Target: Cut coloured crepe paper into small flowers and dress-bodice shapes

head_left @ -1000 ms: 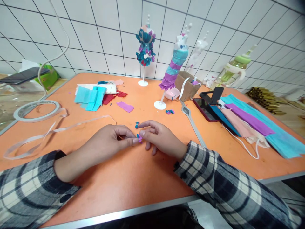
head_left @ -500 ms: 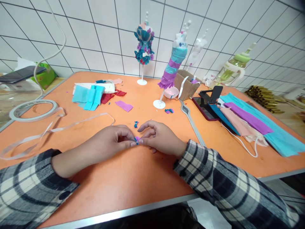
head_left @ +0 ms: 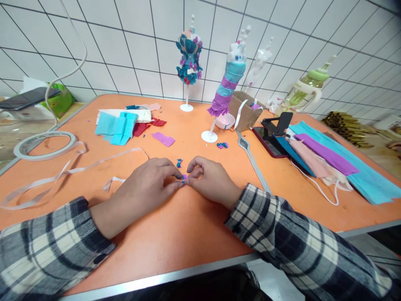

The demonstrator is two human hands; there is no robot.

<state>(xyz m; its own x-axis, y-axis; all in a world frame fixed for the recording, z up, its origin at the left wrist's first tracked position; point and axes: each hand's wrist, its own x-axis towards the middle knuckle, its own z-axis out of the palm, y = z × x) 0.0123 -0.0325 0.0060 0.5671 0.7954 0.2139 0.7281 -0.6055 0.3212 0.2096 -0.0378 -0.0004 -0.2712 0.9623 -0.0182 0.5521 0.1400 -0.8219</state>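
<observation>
Both hands are pinched in close on one tiny purple-and-teal bow. Left hand has thumb and index finger narrowed onto its left side, right hand has the same tight pinch on the other. It's too small to make out much more. I'll use the pink bowl as my marker: the bow is on the near side of it, off to the left, over the orange table.

A second bow lies just past the held one, also left of the bowl, and a third bow sits right in front of it. The bowl seems to have something small and dark in it, can't tell what. Just right of it there's a cardboard box with a purple scrap poking out.

Well to the bowl's right is a clear bottle, green lid, yellowish-green stuff inside. Way left of the bowl is a tape roll with printing inside the ring, way too blurry to read.
</observation>
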